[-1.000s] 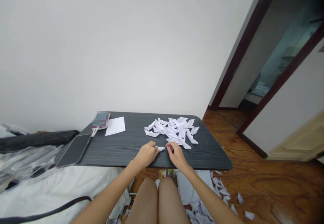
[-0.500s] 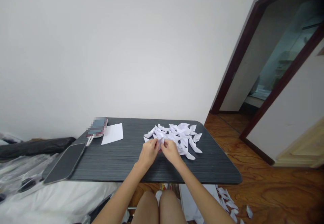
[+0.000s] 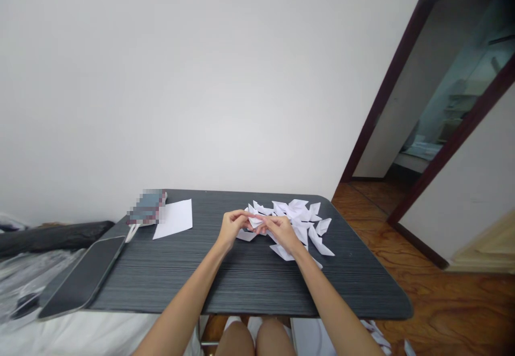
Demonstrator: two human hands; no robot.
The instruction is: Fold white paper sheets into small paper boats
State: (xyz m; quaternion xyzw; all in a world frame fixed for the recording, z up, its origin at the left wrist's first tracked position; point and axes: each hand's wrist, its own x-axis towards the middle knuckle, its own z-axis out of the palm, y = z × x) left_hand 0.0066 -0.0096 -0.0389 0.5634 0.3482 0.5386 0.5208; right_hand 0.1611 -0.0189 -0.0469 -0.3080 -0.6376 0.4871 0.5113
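Both my hands are raised above the dark table [image 3: 225, 275], pinching one small folded white paper piece [image 3: 255, 220] between them. My left hand [image 3: 230, 229] grips its left end with curled fingers. My right hand [image 3: 281, 231] grips its right end, fingers closed. Just behind and right of my hands lies a pile of several folded white paper pieces [image 3: 300, 222]. One folded piece [image 3: 246, 235] rests on the table under my left hand.
A flat white sheet [image 3: 174, 218] and a blurred small box [image 3: 145, 208] lie at the table's back left. A dark phone [image 3: 80, 278] sits at the left edge. White bedding is to the left, wooden floor and a doorway [image 3: 442, 130] to the right.
My hands lifted the folded piece off the table's near edge and carried it forward to the pile. The camera moved closer over the table.
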